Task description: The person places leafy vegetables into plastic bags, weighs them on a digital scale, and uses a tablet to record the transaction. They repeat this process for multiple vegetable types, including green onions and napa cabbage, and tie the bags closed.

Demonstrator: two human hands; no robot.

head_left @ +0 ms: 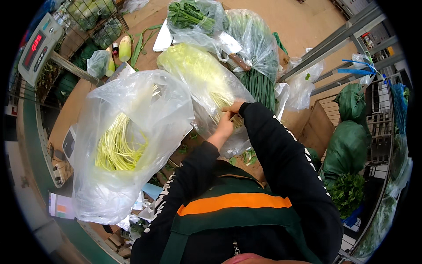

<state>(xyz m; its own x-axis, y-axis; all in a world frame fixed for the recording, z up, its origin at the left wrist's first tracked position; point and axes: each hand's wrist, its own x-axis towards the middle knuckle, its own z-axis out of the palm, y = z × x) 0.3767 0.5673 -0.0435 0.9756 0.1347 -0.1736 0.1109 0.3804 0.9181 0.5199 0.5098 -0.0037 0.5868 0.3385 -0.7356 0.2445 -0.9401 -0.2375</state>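
Note:
Both my hands meet at the lower end of a clear plastic bag of pale yellow-green vegetables [200,72] lying on the brown table [281,17]. My left hand [223,128] grips the bunched end of that bag from below. My right hand [234,107] pinches the same end from above, its fingers curled on the plastic. To the left a large clear bag of thin yellow stalks [125,141] stands close to my left forearm.
Bags of green stalks [257,48] and leafy greens [193,15] lie at the back, with a cleaver [235,53] between them. A digital scale [37,46] stands at far left beside wire baskets [94,20]. Green sacks [347,145] and metal rails [334,39] fill the right.

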